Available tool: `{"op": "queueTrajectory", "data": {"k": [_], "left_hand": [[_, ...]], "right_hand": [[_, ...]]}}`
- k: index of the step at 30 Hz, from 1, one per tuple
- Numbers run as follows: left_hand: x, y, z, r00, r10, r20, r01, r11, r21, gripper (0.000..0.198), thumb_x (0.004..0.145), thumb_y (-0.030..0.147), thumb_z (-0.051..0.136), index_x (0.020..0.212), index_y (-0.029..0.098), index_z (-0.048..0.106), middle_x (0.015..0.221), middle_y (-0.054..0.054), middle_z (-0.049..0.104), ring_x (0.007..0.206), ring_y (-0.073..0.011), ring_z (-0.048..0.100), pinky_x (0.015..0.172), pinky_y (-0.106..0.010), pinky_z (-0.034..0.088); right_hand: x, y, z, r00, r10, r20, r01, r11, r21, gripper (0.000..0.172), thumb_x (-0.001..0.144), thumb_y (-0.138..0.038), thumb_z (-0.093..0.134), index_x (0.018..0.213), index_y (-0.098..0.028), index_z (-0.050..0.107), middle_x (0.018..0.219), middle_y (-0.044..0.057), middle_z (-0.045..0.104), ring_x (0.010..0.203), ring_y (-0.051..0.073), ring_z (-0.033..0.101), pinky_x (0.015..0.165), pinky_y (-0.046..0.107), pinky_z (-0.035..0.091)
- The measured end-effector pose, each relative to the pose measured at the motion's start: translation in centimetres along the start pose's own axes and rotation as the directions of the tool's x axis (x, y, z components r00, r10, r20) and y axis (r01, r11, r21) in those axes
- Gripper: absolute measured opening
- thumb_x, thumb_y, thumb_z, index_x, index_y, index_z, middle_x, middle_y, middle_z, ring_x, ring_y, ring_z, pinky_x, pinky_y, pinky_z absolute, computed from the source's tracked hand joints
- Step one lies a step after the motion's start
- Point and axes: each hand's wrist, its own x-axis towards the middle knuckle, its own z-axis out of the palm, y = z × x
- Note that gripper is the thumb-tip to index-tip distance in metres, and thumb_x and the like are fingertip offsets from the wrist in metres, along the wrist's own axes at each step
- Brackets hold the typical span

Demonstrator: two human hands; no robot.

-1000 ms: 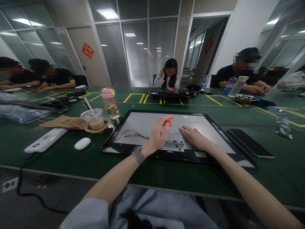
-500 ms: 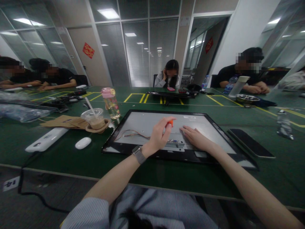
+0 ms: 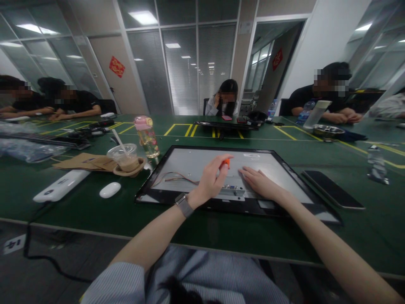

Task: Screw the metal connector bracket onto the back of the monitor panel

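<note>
A flat monitor panel (image 3: 209, 156) with a black frame lies on the table, its grey metal back facing up. My left hand (image 3: 211, 177) is closed around an orange-handled screwdriver (image 3: 227, 161), mostly hidden by the fingers, above the panel's middle. Just below and right of that hand is a metal bracket (image 3: 232, 192) with connector ports. Thin coloured wires (image 3: 180, 177) run leftward from near it. My right hand (image 3: 259, 182) rests flat on the panel's back, fingers stretched out, right of the bracket, holding nothing.
To the left are a pink-lidded bottle (image 3: 147, 137), an iced drink cup (image 3: 125, 158), a white mouse (image 3: 110, 190) and a white power strip (image 3: 61, 185). A black phone (image 3: 332, 188) lies right of the panel. Several people sit across the table (image 3: 196, 230).
Hardly anything differs. Both hands keep their places on and above the panel, and the view has shifted very slightly.
</note>
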Motion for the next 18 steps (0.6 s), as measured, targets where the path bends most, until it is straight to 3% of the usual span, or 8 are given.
{"op": "queueTrajectory", "data": {"k": [18], "left_hand": [[-0.05, -0.47, 0.05, 0.999, -0.043, 0.022, 0.043, 0.999, -0.021, 0.033, 0.112, 0.034, 0.038, 0.132, 0.018, 0.058, 0.1, -0.006, 0.07, 0.081, -0.0158, 0.066, 0.08, -0.03, 0.056]], "right_hand": [[0.14, 0.23, 0.43, 1.0, -0.007, -0.013, 0.007, 1.0, -0.014, 0.057, 0.109, -0.029, 0.025, 0.162, -0.021, 0.046, 0.167, 0.02, 0.047, 0.152, 0.034, 0.048, 0.118, 0.065, 0.043]]}}
